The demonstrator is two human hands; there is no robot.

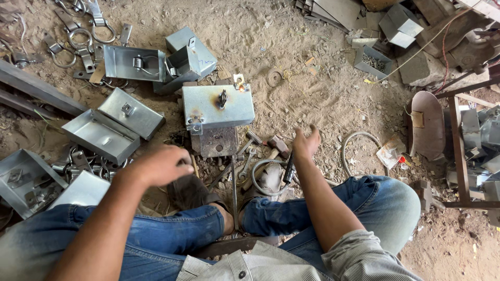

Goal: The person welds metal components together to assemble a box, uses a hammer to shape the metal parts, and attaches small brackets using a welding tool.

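The person sits cross-legged on a sandy floor (pixel 323 99). The left hand (pixel 162 165) hovers low over the near left ground, fingers curled loosely, blurred — it grips nothing visible. The right hand (pixel 306 142) is open, fingers spread, empty, just right of a hammer (pixel 276 145) and wrenches (pixel 249 156) lying on the dirt. Just beyond both hands a grey metal box (pixel 219 106) with scorch marks rests on a steel plate (pixel 219 141). More metal boxes (pixel 130 112) and ring clamps (pixel 78 36) lie at far left — a hose (pixel 359 138) curls at right.
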